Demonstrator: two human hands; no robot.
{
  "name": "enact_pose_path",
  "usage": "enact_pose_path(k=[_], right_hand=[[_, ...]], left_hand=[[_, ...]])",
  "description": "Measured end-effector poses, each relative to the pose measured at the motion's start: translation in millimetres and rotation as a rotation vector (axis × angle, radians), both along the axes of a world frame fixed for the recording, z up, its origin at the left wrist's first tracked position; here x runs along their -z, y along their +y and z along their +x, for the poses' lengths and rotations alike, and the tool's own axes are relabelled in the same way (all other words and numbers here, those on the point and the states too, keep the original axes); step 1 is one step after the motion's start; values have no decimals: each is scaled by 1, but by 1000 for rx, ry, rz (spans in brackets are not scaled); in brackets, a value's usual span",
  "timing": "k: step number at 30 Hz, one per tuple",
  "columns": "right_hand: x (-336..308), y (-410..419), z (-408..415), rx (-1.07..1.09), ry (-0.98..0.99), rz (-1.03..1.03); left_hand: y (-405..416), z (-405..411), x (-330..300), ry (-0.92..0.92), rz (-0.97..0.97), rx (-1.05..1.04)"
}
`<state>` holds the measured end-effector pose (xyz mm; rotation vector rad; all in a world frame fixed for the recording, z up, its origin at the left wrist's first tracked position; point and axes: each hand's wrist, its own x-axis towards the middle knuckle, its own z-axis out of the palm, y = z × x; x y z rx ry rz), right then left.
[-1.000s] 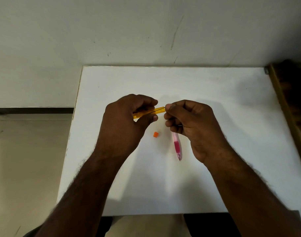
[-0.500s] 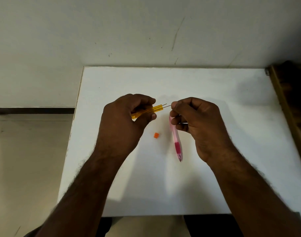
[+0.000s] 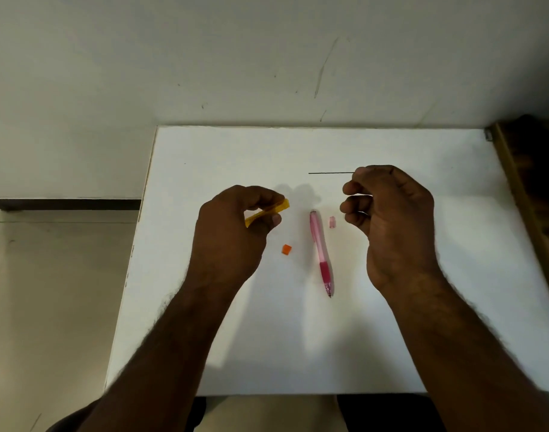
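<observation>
My left hand point(image 3: 235, 232) grips a slim orange lead case point(image 3: 268, 212), its open end pointing right. My right hand point(image 3: 388, 219) pinches one thin black pencil lead point(image 3: 330, 173) by its right end and holds it level above the white table point(image 3: 298, 338). Between my hands a pink mechanical pencil point(image 3: 320, 251) lies on the table, tip toward me. A small pink cap point(image 3: 332, 222) lies just right of the pencil's top. A small orange cap point(image 3: 286, 249) sits left of the pencil.
The table stands against a pale wall point(image 3: 267, 57). A dark wooden piece of furniture point(image 3: 535, 169) borders the table's right edge. Beige floor point(image 3: 48, 291) lies beyond the left edge.
My right hand has drawn the lead fully out of the orange case and moved right and up. The two hands have parted, uncovering the whole pink pencil and the pink cap.
</observation>
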<state>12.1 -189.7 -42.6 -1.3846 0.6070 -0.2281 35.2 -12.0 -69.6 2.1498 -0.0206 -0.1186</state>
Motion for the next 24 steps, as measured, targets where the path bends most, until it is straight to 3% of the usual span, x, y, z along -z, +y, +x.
enact_pose_path(k=[8, 24], right_hand=[[0, 0, 0, 3, 12, 26], [-5, -14, -6, 32, 20, 41]], left_hand=[[-8, -6, 18, -42, 379, 132], [-38, -16, 11, -165, 500, 97]])
